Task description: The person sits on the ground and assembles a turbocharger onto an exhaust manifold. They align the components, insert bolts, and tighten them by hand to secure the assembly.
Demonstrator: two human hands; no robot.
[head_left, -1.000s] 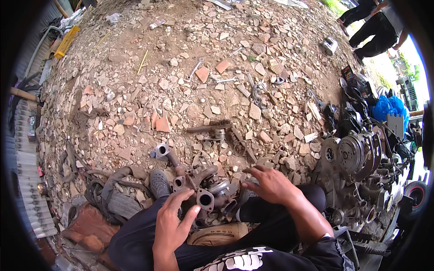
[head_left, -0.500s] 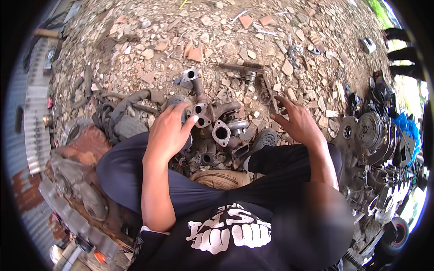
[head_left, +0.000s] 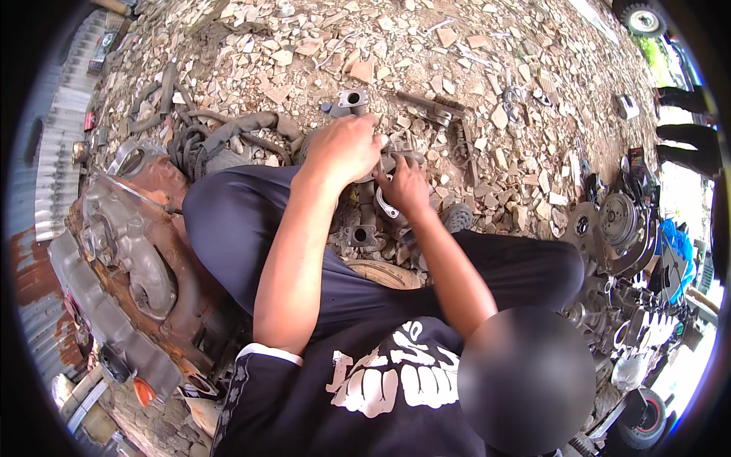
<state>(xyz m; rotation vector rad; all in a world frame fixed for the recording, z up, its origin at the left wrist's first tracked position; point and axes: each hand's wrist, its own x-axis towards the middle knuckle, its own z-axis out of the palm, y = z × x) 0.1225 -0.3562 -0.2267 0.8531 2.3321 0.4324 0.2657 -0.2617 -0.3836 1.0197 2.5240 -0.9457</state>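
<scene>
- My left hand clamps the grey cast-metal manifold lying on rubble between my knees.
- My right hand pinches its ring clamp.
- Next, I judge: steady the casting, work the clamp loose.

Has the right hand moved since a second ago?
Yes. The right hand has come in off the rubble onto the metal part, close beside the left hand.

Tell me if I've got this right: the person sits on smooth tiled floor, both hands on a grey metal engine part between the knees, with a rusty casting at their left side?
Not quite. The ground is loose broken stone and rubble, not smooth tile, as the head view shows. The rest holds: the left hand and right hand are both on the grey metal part between the knees, and the rusty casting lies at the person's left.
</scene>
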